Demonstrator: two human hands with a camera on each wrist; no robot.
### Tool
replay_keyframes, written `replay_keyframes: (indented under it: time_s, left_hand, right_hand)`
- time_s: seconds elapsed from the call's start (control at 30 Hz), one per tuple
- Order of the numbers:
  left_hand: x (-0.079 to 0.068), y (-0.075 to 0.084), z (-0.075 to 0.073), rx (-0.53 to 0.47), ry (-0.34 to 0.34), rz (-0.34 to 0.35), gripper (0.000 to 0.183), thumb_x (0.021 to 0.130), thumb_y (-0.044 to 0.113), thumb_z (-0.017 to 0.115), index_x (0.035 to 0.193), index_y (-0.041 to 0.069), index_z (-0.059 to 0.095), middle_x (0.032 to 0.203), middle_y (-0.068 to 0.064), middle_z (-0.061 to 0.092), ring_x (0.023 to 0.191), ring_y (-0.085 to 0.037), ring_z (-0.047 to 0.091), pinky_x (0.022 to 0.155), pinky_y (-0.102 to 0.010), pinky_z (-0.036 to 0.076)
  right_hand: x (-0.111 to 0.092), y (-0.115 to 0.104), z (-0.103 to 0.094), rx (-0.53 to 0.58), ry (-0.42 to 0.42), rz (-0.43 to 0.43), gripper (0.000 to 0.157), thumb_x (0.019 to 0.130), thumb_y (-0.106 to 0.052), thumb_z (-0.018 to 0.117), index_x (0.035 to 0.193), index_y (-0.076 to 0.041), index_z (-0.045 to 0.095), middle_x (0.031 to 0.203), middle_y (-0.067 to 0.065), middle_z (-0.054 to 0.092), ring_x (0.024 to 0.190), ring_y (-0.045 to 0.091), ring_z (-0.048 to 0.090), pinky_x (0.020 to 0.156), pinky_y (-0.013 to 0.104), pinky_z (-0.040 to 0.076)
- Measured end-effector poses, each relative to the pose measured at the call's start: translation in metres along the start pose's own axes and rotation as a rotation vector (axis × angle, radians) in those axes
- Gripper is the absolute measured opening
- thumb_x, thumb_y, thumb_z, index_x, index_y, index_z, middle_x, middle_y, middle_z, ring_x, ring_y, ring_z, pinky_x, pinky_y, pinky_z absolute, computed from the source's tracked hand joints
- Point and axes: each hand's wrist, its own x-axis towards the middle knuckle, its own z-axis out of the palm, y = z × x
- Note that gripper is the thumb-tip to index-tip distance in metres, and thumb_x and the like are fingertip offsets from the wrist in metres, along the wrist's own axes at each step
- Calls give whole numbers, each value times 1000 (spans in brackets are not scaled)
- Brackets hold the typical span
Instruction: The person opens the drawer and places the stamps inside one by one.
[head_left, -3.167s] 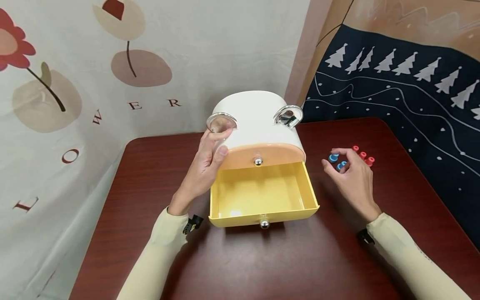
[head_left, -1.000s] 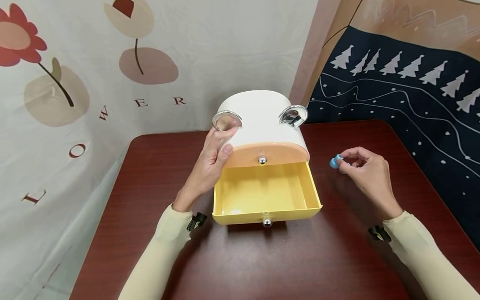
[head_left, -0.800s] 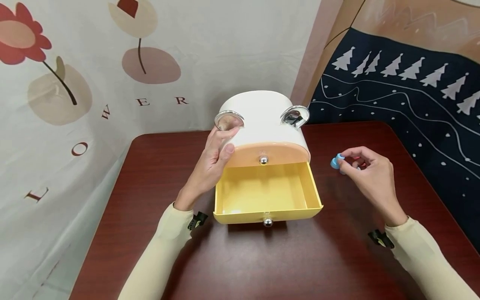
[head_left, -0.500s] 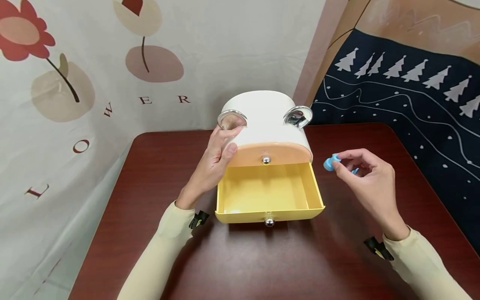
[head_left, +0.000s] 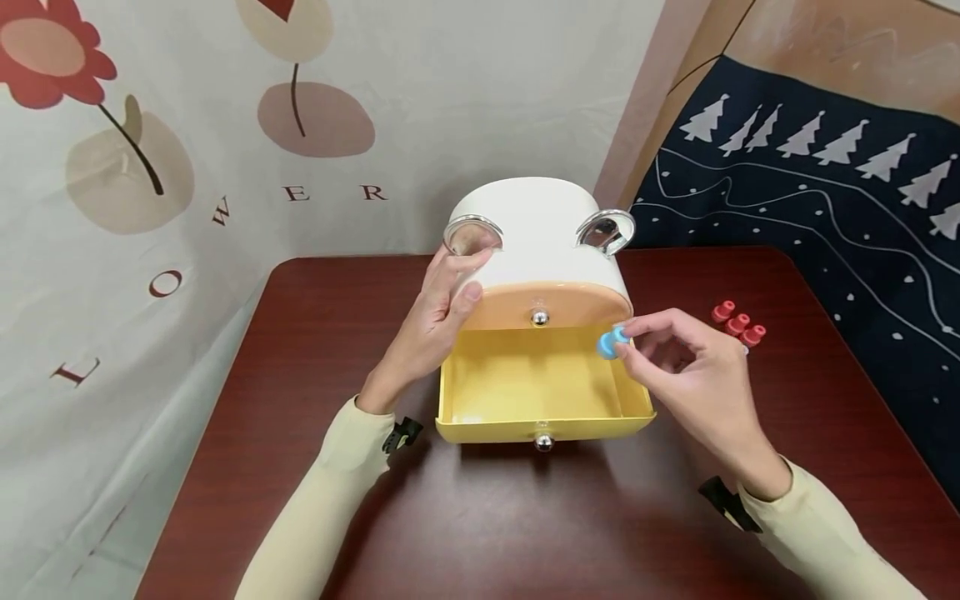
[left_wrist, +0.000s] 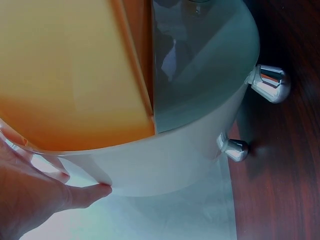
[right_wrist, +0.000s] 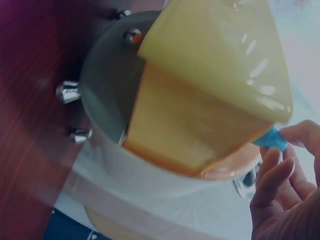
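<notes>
My right hand (head_left: 693, 367) pinches a small light-blue pawn-shaped piece (head_left: 609, 344) between thumb and forefinger, above the right side of the pulled-out yellow drawer (head_left: 543, 429). In the right wrist view the blue piece (right_wrist: 271, 139) shows at the fingertips, beside the drawer's edge. The drawer belongs to a white cabinet (head_left: 528, 204) with a rounded top, two silver-rimmed ears and a peach upper drawer (head_left: 577, 307) that is closed. My left hand (head_left: 429, 329) rests against the cabinet's left side, its forefinger below the left ear and its thumb near the front edge.
Several red pawn-shaped pieces (head_left: 737, 323) stand to the right of the cabinet, beyond my right hand. The dark red table (head_left: 330, 333) meets a flower-printed cloth (head_left: 420, 108) at the back and a navy tree-printed cloth (head_left: 810, 187) at the right.
My right hand has taken up a blue piece from beside the red ones and carried it left to over the drawer. The left hand has stayed on the cabinet.
</notes>
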Motion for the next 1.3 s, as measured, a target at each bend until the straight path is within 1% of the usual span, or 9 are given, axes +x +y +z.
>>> replay_keyframes:
  time_s: [0.13, 0.23, 0.4, 0.53, 0.73, 0.8, 0.97, 1.1, 1.3]
  left_hand:
    - [-1, 0, 1, 2, -9, -10, 38, 116, 23, 52, 150, 7, 57, 163, -12, 50, 162, -23, 20, 127, -53, 18]
    - [-1, 0, 0, 8, -12, -14, 37, 115, 19, 53, 150, 7, 57, 162, -11, 52, 162, -23, 19, 127, -54, 18]
    - [0, 0, -1, 14, 1, -5, 36, 113, 11, 54, 148, 7, 58, 161, -12, 52, 159, -25, 24, 126, -54, 21]
    - [0, 0, -1, 26, 6, 2, 38, 113, 12, 55, 150, 7, 59, 160, -14, 48, 153, -26, 32, 122, -52, 27]
    - [0, 0, 0, 27, 2, 7, 40, 117, 30, 51, 149, 7, 58, 160, -12, 51, 157, -25, 28, 125, -51, 24]
    - [0, 1, -1, 30, 0, 4, 41, 117, 31, 50, 149, 7, 57, 161, -10, 53, 160, -24, 24, 127, -52, 21]
    - [0, 2, -1, 34, 0, 10, 38, 115, 21, 52, 150, 7, 58, 160, -10, 54, 161, -24, 23, 127, -51, 20]
    - [1, 0, 0, 35, 6, 35, 36, 114, 17, 53, 149, 7, 59, 158, -12, 54, 156, -26, 30, 125, -51, 25]
    - [1, -2, 0, 33, 12, 37, 38, 114, 17, 55, 151, 9, 59, 158, -13, 49, 149, -27, 35, 121, -50, 29]
  right_hand:
    - [2, -8, 9, -53, -76, -21, 25, 87, -4, 93, 103, -21, 81, 77, -11, 67, 56, 11, 51, 51, 22, 40]
    - [6, -13, 15, -77, -129, -17, 24, 87, -7, 93, 100, -24, 81, 78, -14, 67, 56, 11, 52, 51, 23, 41]
    - [15, -21, 28, -101, -237, -51, 21, 90, -10, 91, 98, -26, 81, 75, -18, 63, 63, 7, 56, 54, 24, 45]
    - [20, -26, 39, -109, -311, -97, 17, 92, -12, 88, 97, -27, 81, 73, -20, 62, 64, 5, 56, 53, 25, 43]
    - [24, -31, 53, -113, -366, -79, 15, 92, -14, 89, 96, -26, 80, 74, -18, 63, 67, 4, 58, 53, 27, 43]
    - [25, -32, 60, -121, -378, -83, 14, 91, -14, 89, 95, -24, 80, 74, -17, 64, 68, 3, 59, 53, 28, 43]
    - [25, -34, 77, -139, -402, -95, 15, 91, -14, 91, 93, -23, 79, 75, -18, 66, 70, 3, 61, 57, 28, 45]
    - [29, -40, 88, -178, -442, -65, 17, 90, -19, 93, 90, -25, 78, 71, -18, 63, 68, 2, 60, 62, 30, 48]
    - [35, -50, 103, -262, -499, -88, 18, 88, -18, 93, 87, -25, 76, 66, -16, 59, 63, 2, 56, 59, 32, 48]
